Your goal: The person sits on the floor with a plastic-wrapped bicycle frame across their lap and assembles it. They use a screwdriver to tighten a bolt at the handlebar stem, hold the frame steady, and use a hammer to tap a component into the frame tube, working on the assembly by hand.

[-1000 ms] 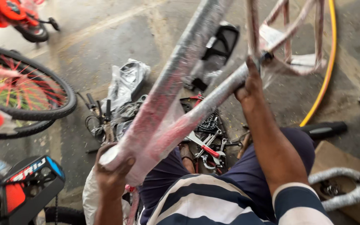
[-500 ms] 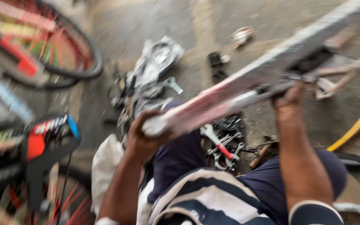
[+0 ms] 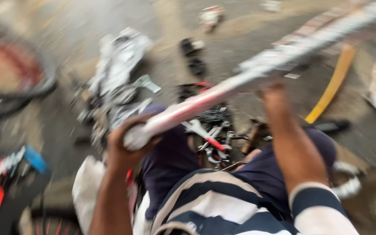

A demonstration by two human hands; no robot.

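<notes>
Frame heavily motion-blurred. Left hand [image 3: 125,146] wrapped around the lower end of a long pink bicycle frame tube sheathed in clear plastic packing [image 3: 223,93]; fingers closed on it. Right hand [image 3: 273,93] reaches up to the tube's middle from below; grip looks closed, though blur hides the fingers. The tube runs diagonally from centre-left up to the upper right corner.

Progress, as a judgement: packing wrap appears still on the tube, so unwrapping and assembly look undone; parts still lie loose.

Below the tube, centre frame: a scatter of hand tools with red handles [image 3: 212,135] on the concrete floor [image 3: 66,26]. No container holding them can be made out. Crumpled silver-grey plastic wrapping [image 3: 118,65] upper left. Spoked bicycle wheel [image 3: 14,82] at left edge.
</notes>
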